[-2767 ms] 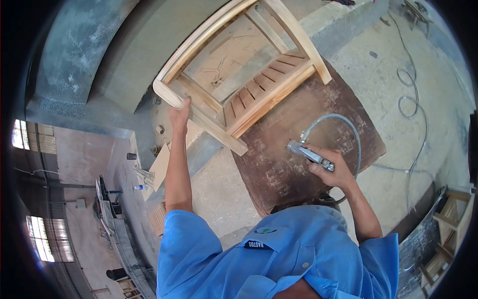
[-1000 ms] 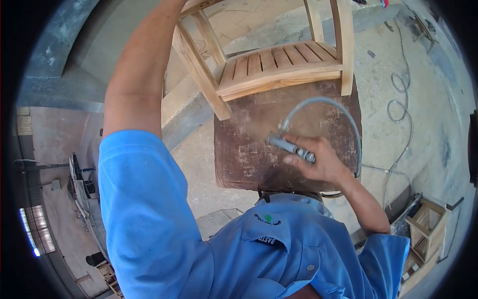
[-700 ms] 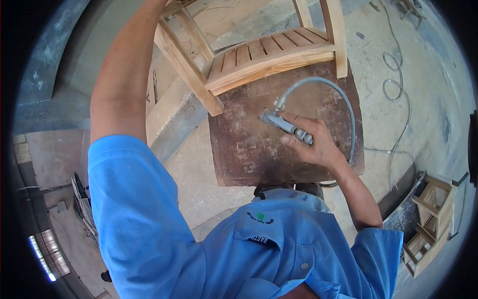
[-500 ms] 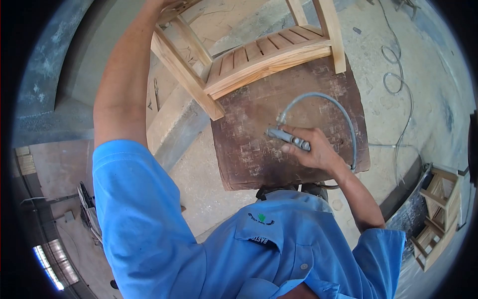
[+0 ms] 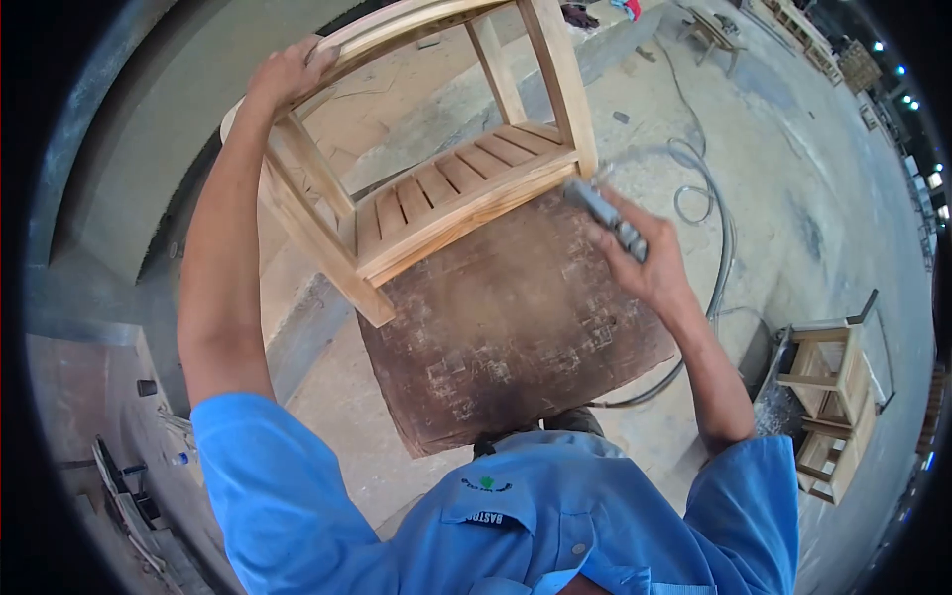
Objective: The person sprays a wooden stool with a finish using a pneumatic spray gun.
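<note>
An unpainted wooden furniture frame [image 5: 466, 203] with a slatted panel and square legs stands tilted on a worn brown board [image 5: 476, 387]. At its upper left, my left hand [image 5: 290, 71] is closed over the top rail [image 5: 397, 30]. My right hand [image 5: 650, 258] grips a grey metal air blow gun [image 5: 607, 218], its front end close to the frame's right leg. A grey hose [image 5: 727, 248] curves around beyond that hand, partly blurred. Hazy dust shows over the middle of the board.
Another wooden frame [image 5: 828, 377] stands on the floor at the right. The hose runs in loops along the concrete floor [image 5: 635, 89]. A low wooden stand [image 5: 709, 32] is farther back, and grey sheets or walls rise at the left.
My right hand has moved up and forward with the air blow gun, from over the board to the frame's right leg. The frame and board sit farther left and lower in view.
</note>
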`<state>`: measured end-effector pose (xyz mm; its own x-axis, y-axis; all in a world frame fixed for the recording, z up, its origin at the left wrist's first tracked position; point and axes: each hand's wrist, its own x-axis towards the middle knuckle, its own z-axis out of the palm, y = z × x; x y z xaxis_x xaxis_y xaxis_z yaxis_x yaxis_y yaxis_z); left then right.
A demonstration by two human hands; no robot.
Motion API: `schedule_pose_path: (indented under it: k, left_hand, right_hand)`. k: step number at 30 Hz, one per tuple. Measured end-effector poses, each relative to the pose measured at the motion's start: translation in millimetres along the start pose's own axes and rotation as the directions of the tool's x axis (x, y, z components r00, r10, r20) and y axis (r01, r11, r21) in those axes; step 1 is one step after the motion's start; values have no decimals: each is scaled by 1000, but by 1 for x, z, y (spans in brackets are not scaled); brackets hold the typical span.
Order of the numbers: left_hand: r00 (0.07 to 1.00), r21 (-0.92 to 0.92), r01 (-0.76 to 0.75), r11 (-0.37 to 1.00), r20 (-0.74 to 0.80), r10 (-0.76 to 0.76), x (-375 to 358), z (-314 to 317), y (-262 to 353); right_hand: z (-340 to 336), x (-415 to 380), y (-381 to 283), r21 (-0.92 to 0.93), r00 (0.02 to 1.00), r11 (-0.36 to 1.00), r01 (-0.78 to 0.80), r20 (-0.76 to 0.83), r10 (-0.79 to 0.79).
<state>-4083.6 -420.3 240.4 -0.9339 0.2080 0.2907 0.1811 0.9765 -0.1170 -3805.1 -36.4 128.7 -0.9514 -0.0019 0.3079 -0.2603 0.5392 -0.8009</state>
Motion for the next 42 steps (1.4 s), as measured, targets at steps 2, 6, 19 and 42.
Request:
schedule_pose_path:
  k: [2,6,19,42]
  left_hand:
    - [998,-7,16,1000,-54,-16,-5,4,-3]
    - [997,1,47,999,-67,-47,-18,-5,3]
    - [986,-3,56,998,-156,-56,-22,10,-34]
    - [574,-893,307,329,-102,-812,-206,125,-22]
  right_hand:
    - [3,35,-9,-133,969,970,204,-112,-219]
    - [26,99,-13,-133,959,971,199,-177,-221]
    - [80,111,25,-398,998,916,51,61,-29]
    - [59,58,-85,454,937,820,348,-190,-292]
